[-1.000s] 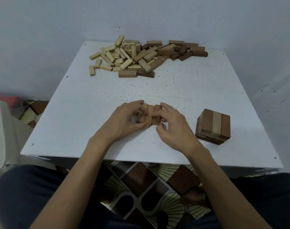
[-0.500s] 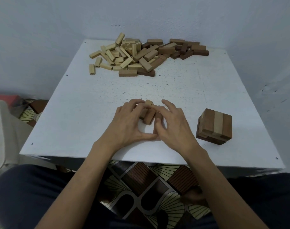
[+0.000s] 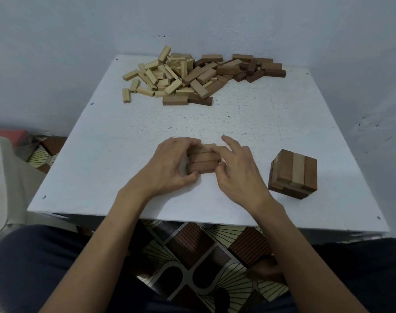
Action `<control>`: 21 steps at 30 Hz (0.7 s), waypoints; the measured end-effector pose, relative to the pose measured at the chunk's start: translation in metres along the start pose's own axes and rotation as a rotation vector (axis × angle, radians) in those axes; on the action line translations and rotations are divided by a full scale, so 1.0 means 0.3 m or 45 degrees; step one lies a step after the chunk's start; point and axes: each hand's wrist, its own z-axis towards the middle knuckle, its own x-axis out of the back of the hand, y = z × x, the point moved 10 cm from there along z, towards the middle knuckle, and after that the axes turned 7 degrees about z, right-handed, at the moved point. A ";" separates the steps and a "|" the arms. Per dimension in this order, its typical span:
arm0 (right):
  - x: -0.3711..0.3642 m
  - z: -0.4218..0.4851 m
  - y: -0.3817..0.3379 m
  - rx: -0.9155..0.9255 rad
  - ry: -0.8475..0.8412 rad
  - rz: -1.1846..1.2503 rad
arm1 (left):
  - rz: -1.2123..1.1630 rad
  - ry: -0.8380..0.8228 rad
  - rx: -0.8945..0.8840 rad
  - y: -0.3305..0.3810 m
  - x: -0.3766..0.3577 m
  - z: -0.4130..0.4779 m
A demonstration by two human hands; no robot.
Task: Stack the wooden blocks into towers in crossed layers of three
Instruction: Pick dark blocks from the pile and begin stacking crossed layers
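Three brown wooden blocks [image 3: 203, 159] lie side by side, running left to right, on the white table [image 3: 106, 154] between my hands. My left hand [image 3: 170, 164] curls round their left ends, thumb at the front. My right hand [image 3: 236, 168] pinches their right ends with thumb and bent fingers, its index finger lifted. A short finished tower [image 3: 293, 172] of crossed layers, with a pale block in the middle of its top layer, stands to the right of my right hand.
A loose pile of pale and dark wooden blocks [image 3: 192, 75] covers the table's far side. Grey walls close in behind and on the right. The table's near edge [image 3: 192, 219] runs above my lap and the patterned floor.
The three blocks pointed away from me a second ago. Both hands turned them, and now they lie crosswise, squeezed together between my hands.
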 end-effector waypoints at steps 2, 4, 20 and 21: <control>-0.008 -0.003 -0.007 0.009 -0.041 0.009 | 0.023 0.009 0.048 -0.024 0.009 -0.003; -0.013 -0.007 -0.014 0.012 -0.076 -0.005 | 0.007 0.002 0.103 -0.046 0.012 -0.005; -0.010 -0.015 -0.010 0.047 -0.052 0.002 | 0.019 0.019 0.151 -0.087 0.008 -0.022; -0.011 -0.016 -0.012 0.053 -0.064 0.005 | 0.022 0.007 0.161 -0.094 0.006 -0.021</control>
